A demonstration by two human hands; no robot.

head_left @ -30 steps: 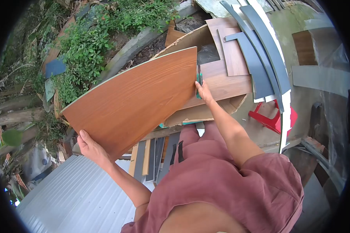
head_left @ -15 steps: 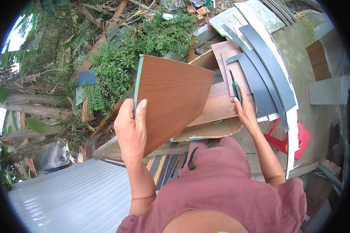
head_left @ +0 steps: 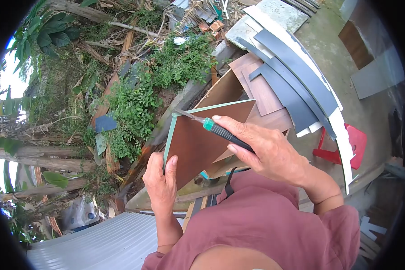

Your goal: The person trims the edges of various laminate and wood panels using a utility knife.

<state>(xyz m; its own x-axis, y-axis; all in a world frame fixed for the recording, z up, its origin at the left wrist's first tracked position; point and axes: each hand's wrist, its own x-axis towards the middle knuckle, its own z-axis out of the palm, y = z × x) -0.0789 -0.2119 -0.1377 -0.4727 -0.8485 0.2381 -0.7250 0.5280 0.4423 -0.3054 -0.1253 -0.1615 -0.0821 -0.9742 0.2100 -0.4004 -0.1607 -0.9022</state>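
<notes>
A brown wood-grain panel (head_left: 202, 139) with pale green edges stands tilted in front of me. My left hand (head_left: 161, 177) grips its left edge, thumb on the brown face and fingers behind. In my right hand (head_left: 274, 148) is a green and black utility knife (head_left: 227, 133), its blade pointing up and left. The blade tip lies right at the panel's top left corner, where the two green edges meet. Behind the panel, partly hidden by it, is an open cardboard box (head_left: 225, 92).
Long dark grey strips (head_left: 297, 63) and white strips (head_left: 342, 148) lie over wood-grain boards (head_left: 261, 85) on the right. Beyond them is a red plastic stool (head_left: 357, 146). Green bushes (head_left: 130, 108) grow at left, above a corrugated sheet (head_left: 99, 245).
My right hand has brought the knife left and across to the panel's corner. The panel has tipped so its top edge shows, and my left hand sits lower.
</notes>
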